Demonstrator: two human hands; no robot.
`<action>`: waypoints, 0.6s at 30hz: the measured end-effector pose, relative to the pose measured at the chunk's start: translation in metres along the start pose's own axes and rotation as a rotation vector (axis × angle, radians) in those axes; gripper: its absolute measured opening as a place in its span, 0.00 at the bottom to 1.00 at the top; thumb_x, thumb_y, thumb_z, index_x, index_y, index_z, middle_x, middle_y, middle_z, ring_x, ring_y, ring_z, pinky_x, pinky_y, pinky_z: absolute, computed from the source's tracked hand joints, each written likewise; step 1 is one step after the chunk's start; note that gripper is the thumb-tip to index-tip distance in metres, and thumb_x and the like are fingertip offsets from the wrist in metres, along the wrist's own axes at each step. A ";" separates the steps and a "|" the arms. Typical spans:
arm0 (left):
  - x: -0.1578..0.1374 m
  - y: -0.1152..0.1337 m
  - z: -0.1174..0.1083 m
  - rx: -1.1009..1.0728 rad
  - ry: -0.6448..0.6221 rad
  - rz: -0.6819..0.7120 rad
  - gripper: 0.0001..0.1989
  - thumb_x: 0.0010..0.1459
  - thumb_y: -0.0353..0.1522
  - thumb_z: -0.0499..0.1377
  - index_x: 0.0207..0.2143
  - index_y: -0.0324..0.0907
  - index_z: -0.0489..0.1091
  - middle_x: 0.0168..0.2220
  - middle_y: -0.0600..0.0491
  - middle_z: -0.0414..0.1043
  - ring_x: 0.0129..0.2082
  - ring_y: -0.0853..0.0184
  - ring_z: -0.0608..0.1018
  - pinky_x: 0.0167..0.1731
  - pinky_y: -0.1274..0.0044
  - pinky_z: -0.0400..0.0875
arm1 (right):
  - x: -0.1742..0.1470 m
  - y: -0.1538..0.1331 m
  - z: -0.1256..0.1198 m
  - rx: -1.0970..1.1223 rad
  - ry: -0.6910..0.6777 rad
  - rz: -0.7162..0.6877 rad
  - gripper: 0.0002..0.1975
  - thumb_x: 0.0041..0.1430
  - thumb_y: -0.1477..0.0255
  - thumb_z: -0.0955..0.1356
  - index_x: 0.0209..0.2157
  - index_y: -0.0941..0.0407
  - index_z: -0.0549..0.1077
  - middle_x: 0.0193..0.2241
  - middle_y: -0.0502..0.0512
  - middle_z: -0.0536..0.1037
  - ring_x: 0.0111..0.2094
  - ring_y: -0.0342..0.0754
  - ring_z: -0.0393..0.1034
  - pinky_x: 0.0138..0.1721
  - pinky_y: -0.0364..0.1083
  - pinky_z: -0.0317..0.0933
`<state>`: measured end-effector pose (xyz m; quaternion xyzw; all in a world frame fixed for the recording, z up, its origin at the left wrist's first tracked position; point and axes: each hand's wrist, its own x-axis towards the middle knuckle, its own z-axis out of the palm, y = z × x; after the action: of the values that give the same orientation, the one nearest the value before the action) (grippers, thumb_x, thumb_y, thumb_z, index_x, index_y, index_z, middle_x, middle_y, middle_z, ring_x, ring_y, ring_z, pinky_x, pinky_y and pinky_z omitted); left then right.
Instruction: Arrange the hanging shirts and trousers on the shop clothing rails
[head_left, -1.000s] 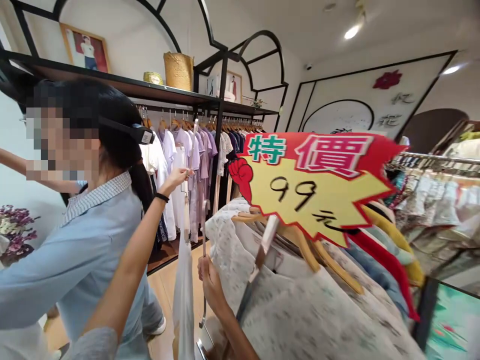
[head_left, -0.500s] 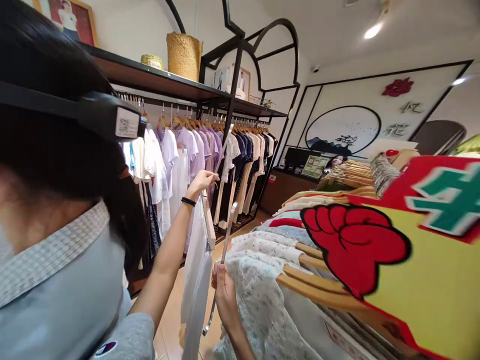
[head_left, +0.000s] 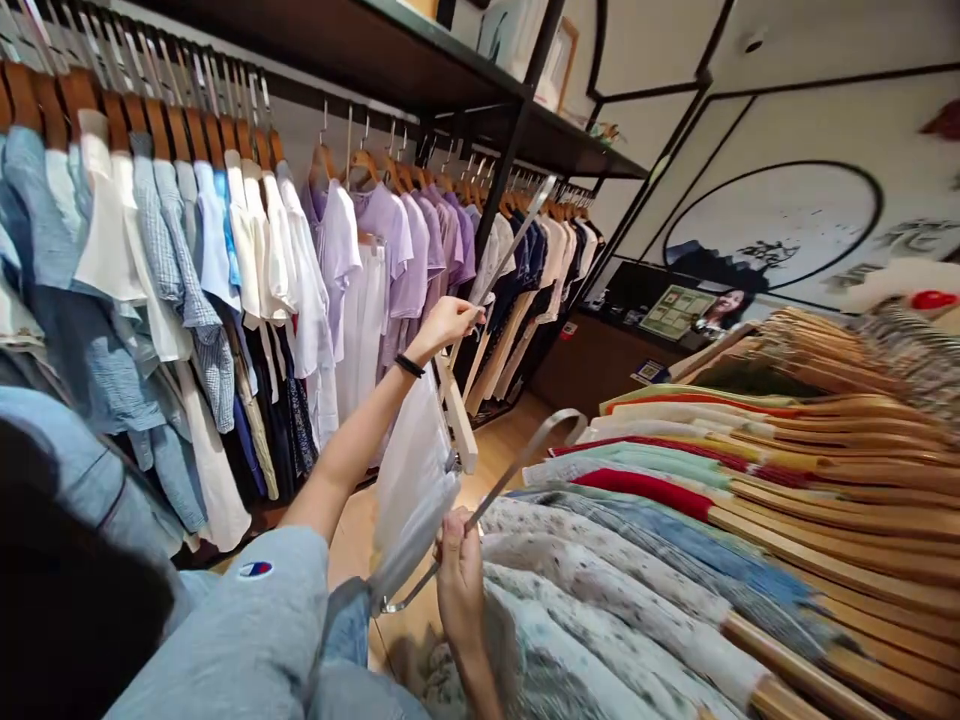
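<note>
My left hand [head_left: 452,320], with a black band at its wrist, is pinched at the top of a wooden clip hanger [head_left: 457,415]. A white garment [head_left: 412,470], clipped to the hanger, droops below it. From these fingers a flat metal bar [head_left: 514,240] slants up to the right; whether they grip it I cannot tell. Lower down, my right hand [head_left: 459,575] is wrapped round a metal strip [head_left: 517,460] with a curved upper end. The strip's lower end bends by the white garment's bottom.
Shirts, including purple ones [head_left: 412,235], hang on the wall rail under a dark shelf [head_left: 375,60]. To the right stands a close-packed row of clothes on wooden hangers [head_left: 817,540]. A counter [head_left: 577,360] lies beyond. A person's dark hair [head_left: 45,600] fills the lower left.
The view has turned and dropped, so the red-and-yellow sign is out of frame. The person at left shows lower. Both hands keep their holds; the metal strip leans further right.
</note>
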<state>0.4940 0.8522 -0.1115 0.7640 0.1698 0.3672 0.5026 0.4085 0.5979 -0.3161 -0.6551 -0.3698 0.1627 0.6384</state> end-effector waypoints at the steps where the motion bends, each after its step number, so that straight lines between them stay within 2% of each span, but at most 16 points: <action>1: 0.007 -0.006 0.001 0.000 0.001 -0.006 0.15 0.64 0.29 0.59 0.25 0.32 0.74 0.13 0.59 0.59 0.15 0.77 0.61 0.20 0.83 0.50 | 0.006 0.002 0.002 0.018 0.062 0.025 0.24 0.68 0.48 0.56 0.30 0.55 0.56 0.26 0.50 0.57 0.25 0.44 0.53 0.26 0.43 0.54; 6: 0.047 -0.036 -0.002 -0.074 -0.080 -0.059 0.16 0.64 0.26 0.59 0.22 0.33 0.72 0.15 0.58 0.61 0.15 0.78 0.61 0.21 0.84 0.53 | 0.055 0.010 0.018 0.029 0.262 0.011 0.25 0.67 0.52 0.62 0.27 0.55 0.52 0.26 0.49 0.55 0.27 0.42 0.52 0.28 0.41 0.53; 9: 0.075 -0.057 -0.006 -0.126 -0.173 -0.119 0.16 0.66 0.25 0.56 0.23 0.32 0.71 0.16 0.57 0.63 0.16 0.78 0.63 0.22 0.84 0.54 | 0.101 0.005 0.027 0.036 0.398 -0.035 0.24 0.67 0.54 0.64 0.27 0.55 0.50 0.26 0.48 0.54 0.27 0.41 0.50 0.29 0.40 0.52; 12: 0.102 -0.076 -0.009 -0.139 -0.259 -0.189 0.15 0.67 0.23 0.54 0.26 0.31 0.71 0.15 0.59 0.61 0.14 0.79 0.60 0.21 0.84 0.52 | 0.152 -0.005 0.031 0.042 0.498 -0.079 0.25 0.66 0.56 0.66 0.27 0.56 0.50 0.26 0.48 0.55 0.28 0.41 0.52 0.31 0.40 0.52; 15: 0.125 -0.091 -0.013 -0.138 -0.326 -0.220 0.16 0.67 0.23 0.54 0.25 0.31 0.71 0.15 0.59 0.62 0.13 0.80 0.57 0.20 0.84 0.50 | 0.197 -0.017 0.027 0.100 0.578 -0.088 0.27 0.63 0.54 0.69 0.28 0.55 0.49 0.26 0.47 0.57 0.26 0.39 0.51 0.27 0.40 0.50; 18: 0.142 -0.104 -0.015 -0.139 -0.379 -0.227 0.16 0.67 0.24 0.55 0.24 0.31 0.70 0.17 0.57 0.64 0.13 0.81 0.57 0.20 0.83 0.49 | 0.236 -0.025 0.016 0.156 0.598 -0.044 0.30 0.58 0.53 0.72 0.28 0.55 0.49 0.25 0.45 0.55 0.22 0.37 0.46 0.20 0.40 0.43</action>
<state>0.5898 0.9968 -0.1452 0.7587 0.1314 0.1689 0.6152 0.5494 0.7701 -0.2331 -0.6148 -0.1661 -0.0232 0.7707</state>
